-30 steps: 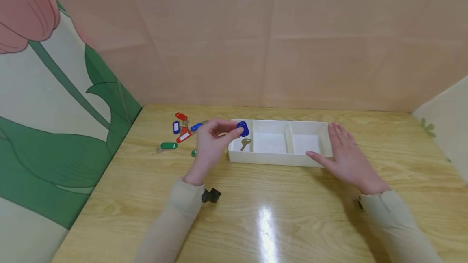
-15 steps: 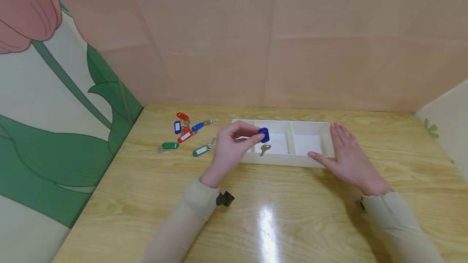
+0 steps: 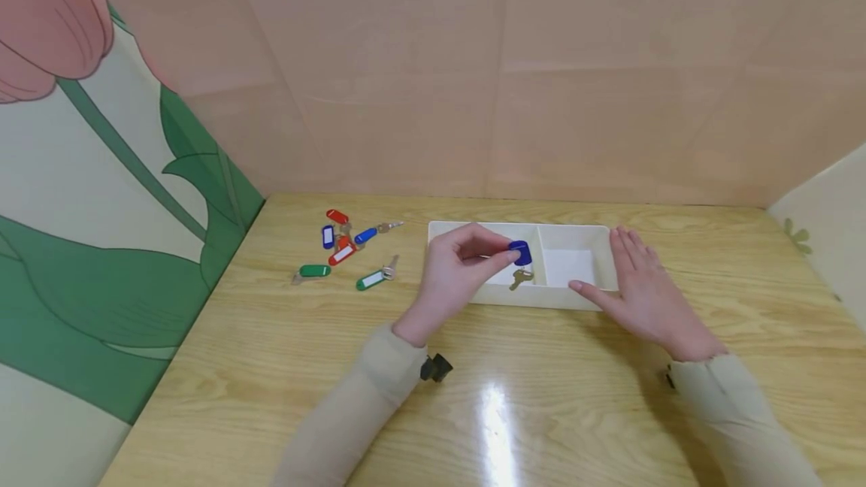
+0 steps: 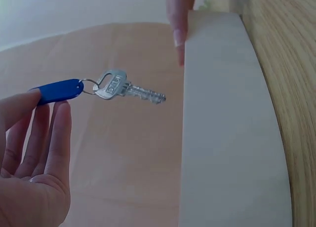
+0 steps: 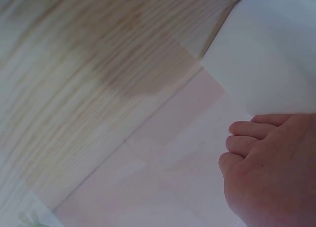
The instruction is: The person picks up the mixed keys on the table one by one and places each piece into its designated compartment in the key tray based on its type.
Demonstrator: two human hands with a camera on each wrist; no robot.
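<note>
Thumb and fingers of my left hand [image 3: 453,269] pinch a blue key tag [image 3: 520,252] over the white divided tray [image 3: 541,297]. From its ring a metal key [image 4: 116,85] dangles, clear above the tray's rim in the left wrist view. In the head view the tag and key overlap the middle compartment near the right divider [image 3: 540,254]. My right hand [image 3: 643,299] rests with straight fingers along the tray's right end, its thumb at the front rim. The left hand hides the tray's left compartment.
Left of the tray lie several tagged keys: red tags [image 3: 343,252], blue tags [image 3: 366,235] and green tags [image 3: 314,270]. A draped pink-beige cloth [image 3: 406,96] rises behind the wooden table [image 3: 271,367]. A flower-printed panel [image 3: 88,284] stands on the left.
My left hand has moved right with the blue-tagged key, from over the left compartment to the right part of the middle one. The right hand keeps its place on the tray.
</note>
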